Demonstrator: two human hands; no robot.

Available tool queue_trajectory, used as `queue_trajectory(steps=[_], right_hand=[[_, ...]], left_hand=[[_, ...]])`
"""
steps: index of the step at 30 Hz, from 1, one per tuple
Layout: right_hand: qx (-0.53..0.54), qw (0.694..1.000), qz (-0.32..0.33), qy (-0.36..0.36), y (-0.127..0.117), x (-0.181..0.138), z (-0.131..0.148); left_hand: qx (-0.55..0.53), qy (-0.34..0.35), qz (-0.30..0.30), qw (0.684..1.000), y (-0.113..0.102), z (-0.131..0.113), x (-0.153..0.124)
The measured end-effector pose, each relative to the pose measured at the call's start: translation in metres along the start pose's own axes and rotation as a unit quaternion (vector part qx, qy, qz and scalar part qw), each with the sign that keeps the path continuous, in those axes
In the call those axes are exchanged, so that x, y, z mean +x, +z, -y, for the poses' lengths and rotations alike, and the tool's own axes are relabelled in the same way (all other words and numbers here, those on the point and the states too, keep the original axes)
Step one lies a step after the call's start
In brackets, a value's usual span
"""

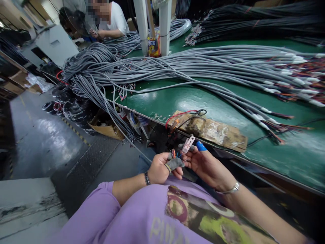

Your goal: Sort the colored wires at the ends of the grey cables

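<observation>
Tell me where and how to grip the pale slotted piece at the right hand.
Pinch the pale slotted piece, probably by its upper end, coming from the table side: that flat end juts up, while its lower end sits close to the right hand.

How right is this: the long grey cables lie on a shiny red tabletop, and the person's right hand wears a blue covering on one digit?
Not quite: the shiny tabletop is green, not red, as the head view shows. The long grey cables do lie on it, and the right hand does wear a blue covering on one digit.
</observation>
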State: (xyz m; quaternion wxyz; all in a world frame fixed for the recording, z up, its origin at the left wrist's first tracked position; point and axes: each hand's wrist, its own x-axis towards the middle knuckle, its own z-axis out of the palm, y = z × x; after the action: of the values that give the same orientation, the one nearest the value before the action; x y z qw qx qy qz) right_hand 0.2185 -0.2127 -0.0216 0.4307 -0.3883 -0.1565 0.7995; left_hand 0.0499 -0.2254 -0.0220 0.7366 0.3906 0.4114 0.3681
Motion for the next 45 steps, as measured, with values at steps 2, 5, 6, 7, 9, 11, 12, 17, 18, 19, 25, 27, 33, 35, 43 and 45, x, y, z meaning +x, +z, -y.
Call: queue_trajectory(steps=[2, 5, 6, 7, 9, 11, 12, 17, 18, 19, 25, 27, 33, 35, 43, 45], right_hand=[[-0.006, 1.0, -0.002, -0.005, 0.001, 0.0, 0.003], [-0.041, 0.998, -0.005, -0.038, 0.004, 0.001, 0.008], [-0.055, 0.997, -0.003, -0.05, 0.006, 0.001, 0.009], [-0.065, 0.996, -0.001, -0.06, 0.007, 0.0, 0.009], [-0.073, 0.995, 0.002, -0.07, 0.009, 0.0, 0.01], [-0.07, 0.995, -0.005, -0.077, 0.011, 0.001, 0.01], [-0.068, 0.994, -0.012, -0.08, 0.011, 0.002, 0.01], [-0.057, 0.994, -0.026, -0.088, 0.01, 0.006, 0.011], [-0.054, 0.994, -0.027, -0.088, 0.009, 0.007, 0.01], [-0.053, 0.994, -0.028, -0.089, 0.008, 0.007, 0.01], [-0.05, 0.994, -0.025, -0.098, 0.007, 0.008, 0.008], [-0.043, 0.994, -0.032, -0.095, 0.008, 0.008, 0.007], [-0.013, 0.998, -0.007, -0.067, 0.005, 0.006, 0.003], [-0.013, 0.999, 0.005, -0.045, 0.001, 0.003, 0.003], [-0.115, 0.992, 0.041, -0.019, -0.007, -0.007, -0.003], [-0.161, 0.986, 0.037, -0.032, -0.004, -0.008, -0.005]], left_hand=[[0.0, 0.0, 0.003, 1.0, 0.002, -0.002, -0.001], [-0.007, 0.003, 0.016, 1.0, 0.005, -0.005, 0.0], [-0.009, 0.003, 0.015, 1.0, 0.006, -0.006, 0.0], [-0.01, 0.004, 0.013, 1.0, 0.007, -0.007, 0.001], [-0.012, 0.006, 0.009, 1.0, 0.009, -0.008, 0.003], [-0.014, 0.008, 0.008, 1.0, 0.009, -0.008, 0.006], [-0.016, 0.009, 0.008, 1.0, 0.009, -0.008, 0.007], [-0.021, 0.015, -0.001, 1.0, 0.009, -0.004, 0.014], [-0.021, 0.014, -0.002, 1.0, 0.01, -0.004, 0.015], [-0.02, 0.013, -0.004, 1.0, 0.01, -0.003, 0.016], [-0.004, -0.009, -0.008, 1.0, 0.012, -0.003, 0.016], [-0.001, -0.014, -0.01, 1.0, 0.012, -0.003, 0.016], [-0.01, -0.019, -0.014, 1.0, 0.011, -0.004, 0.012], [-0.015, -0.019, -0.016, 1.0, 0.01, -0.003, 0.01], [0.046, -0.032, -0.001, 0.998, 0.003, -0.005, 0.0], [0.067, -0.027, -0.002, 0.997, 0.003, -0.006, -0.001]])
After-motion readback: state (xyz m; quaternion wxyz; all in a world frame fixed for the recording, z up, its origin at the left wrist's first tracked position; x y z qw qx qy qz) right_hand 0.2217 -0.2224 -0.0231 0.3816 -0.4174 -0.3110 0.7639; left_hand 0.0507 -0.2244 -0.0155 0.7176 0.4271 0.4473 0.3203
